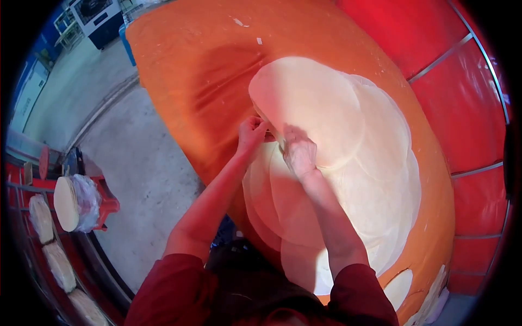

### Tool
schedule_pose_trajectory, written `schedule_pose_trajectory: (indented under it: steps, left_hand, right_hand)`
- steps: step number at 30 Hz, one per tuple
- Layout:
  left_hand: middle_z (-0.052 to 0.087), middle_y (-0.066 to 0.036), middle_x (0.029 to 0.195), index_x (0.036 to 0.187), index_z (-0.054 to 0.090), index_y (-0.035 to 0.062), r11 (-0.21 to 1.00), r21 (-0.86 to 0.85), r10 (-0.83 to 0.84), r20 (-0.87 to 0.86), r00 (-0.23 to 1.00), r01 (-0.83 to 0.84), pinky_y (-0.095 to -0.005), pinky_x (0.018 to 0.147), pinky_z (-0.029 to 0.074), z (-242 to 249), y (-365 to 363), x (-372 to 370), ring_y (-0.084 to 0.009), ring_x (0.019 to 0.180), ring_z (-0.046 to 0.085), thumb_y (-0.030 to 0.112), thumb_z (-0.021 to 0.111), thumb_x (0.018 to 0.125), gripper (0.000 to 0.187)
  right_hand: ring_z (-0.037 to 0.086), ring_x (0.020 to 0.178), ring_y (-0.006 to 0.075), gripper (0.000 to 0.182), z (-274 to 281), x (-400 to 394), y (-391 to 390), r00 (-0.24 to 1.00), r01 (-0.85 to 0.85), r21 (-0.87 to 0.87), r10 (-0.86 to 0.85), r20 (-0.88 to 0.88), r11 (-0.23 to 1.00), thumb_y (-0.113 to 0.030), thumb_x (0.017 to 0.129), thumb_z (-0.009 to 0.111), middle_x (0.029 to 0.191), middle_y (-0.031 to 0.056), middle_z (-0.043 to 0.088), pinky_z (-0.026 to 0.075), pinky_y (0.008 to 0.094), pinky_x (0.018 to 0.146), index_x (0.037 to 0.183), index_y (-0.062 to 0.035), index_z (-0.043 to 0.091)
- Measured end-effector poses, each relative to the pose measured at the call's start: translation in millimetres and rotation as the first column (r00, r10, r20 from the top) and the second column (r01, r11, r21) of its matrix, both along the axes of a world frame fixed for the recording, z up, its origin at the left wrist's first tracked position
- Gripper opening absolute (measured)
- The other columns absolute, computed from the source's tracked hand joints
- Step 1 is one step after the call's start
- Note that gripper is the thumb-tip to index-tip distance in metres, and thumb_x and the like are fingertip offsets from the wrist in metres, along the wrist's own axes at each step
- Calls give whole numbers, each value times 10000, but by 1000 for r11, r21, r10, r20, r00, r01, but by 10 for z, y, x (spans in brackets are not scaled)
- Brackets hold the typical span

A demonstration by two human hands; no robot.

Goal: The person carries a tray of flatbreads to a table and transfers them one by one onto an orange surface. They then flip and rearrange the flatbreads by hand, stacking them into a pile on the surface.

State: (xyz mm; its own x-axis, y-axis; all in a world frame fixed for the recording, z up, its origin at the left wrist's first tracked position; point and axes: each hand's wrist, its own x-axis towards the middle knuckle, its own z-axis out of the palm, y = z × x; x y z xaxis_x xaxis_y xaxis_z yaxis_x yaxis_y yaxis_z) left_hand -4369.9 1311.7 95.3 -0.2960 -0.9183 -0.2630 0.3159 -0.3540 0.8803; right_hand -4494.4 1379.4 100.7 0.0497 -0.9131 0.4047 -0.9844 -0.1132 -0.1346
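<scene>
Several thin, pale round dough sheets (375,179) lie overlapping on an orange cloth (185,81). The topmost sheet (310,103) is at the far end of the pile. My left hand (251,133) pinches the near left edge of that top sheet, fingers closed on it. My right hand (298,151), dusted with flour, rests palm down on the sheets right beside it, fingertips at the same edge. Both forearms reach out from dark red sleeves.
A red wall with metal bars (462,98) stands to the right. At left, a stack of round sheets in plastic (73,202) sits on a red stool, with more stacks (51,244) below it. Grey concrete floor (136,163) lies left of the cloth.
</scene>
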Motion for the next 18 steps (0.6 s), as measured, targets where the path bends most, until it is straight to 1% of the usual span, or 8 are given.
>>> schedule_pose_trajectory:
  steps: [5, 9, 11, 12, 13, 15, 17, 18]
  left_hand:
    - [581, -107, 790, 828, 489, 2, 998, 38, -42, -154, 987, 48, -292, 623, 497, 48, -10, -15, -196, 684, 588, 129, 501, 807, 129]
    - [563, -129, 833, 864, 458, -19, 994, 10, -102, -318, 943, 111, -295, 669, 495, 79, -28, -19, -206, 718, 584, 113, 494, 804, 149]
    - [556, -146, 870, 898, 448, -15, 995, 20, -88, -255, 963, 97, -306, 687, 490, 75, -25, -44, -216, 746, 582, 96, 488, 801, 153]
    - [553, -155, 889, 916, 443, -13, 995, 22, -89, -222, 971, 97, -312, 696, 487, 77, -21, -65, -222, 759, 580, 88, 485, 800, 159]
    - [547, -157, 900, 925, 436, -15, 994, 14, -102, -201, 974, 107, -314, 707, 484, 99, -7, -75, -224, 770, 577, 87, 496, 792, 178]
    - [533, -162, 923, 945, 422, -20, 989, 6, -144, -164, 976, 147, -319, 728, 479, 177, 56, -127, -228, 793, 571, 85, 519, 777, 221]
    - [531, -150, 907, 948, 420, -22, 970, 11, -239, -138, 961, 243, -322, 748, 473, 243, 99, -283, -231, 818, 563, 83, 538, 762, 243]
    - [530, -144, 900, 949, 419, -22, 958, 15, -281, -124, 952, 285, -323, 758, 470, 281, 132, -356, -232, 830, 558, 82, 547, 755, 255]
  right_hand:
    - [482, 994, 291, 426, 54, 9, 102, 991, -23, -10, 24, 130, 1000, -102, 693, 531, 1052, 163, 522, 412, 373, 822, 1085, 43, 448]
    - [515, 949, 284, 411, 138, -9, 149, 982, 27, -2, -26, 186, 1000, -149, 710, 551, 1048, 161, 525, 437, 369, 777, 1092, -19, 473]
    - [533, 920, 278, 398, 9, -277, 13, 953, 37, 49, -50, 299, 998, -177, 711, 569, 1040, 165, 527, 454, 362, 741, 1083, -55, 495]
    - [572, 815, 288, 357, 94, -455, -102, 913, 145, 111, -176, 369, 983, -133, 698, 572, 937, 186, 558, 474, 366, 665, 1048, -81, 522]
    - [589, 676, 257, 261, 362, -722, -221, 862, 248, 306, -354, 363, 919, -84, 690, 544, 778, 198, 574, 468, 363, 580, 947, -42, 554]
    - [560, 548, 205, 117, 540, -1851, -445, 857, 222, -76, -158, 490, 972, -90, 704, 512, 607, 202, 546, 433, 360, 498, 703, 16, 561]
    - [573, 552, 271, 149, 1623, -2433, -399, 911, 404, -306, -411, 46, 862, -103, 703, 511, 588, 205, 541, 433, 359, 475, 613, 6, 557]
    - [566, 567, 311, 100, 2107, -2414, -245, 882, 434, -421, -470, 20, 797, -104, 675, 526, 604, 179, 555, 444, 365, 478, 687, -29, 590]
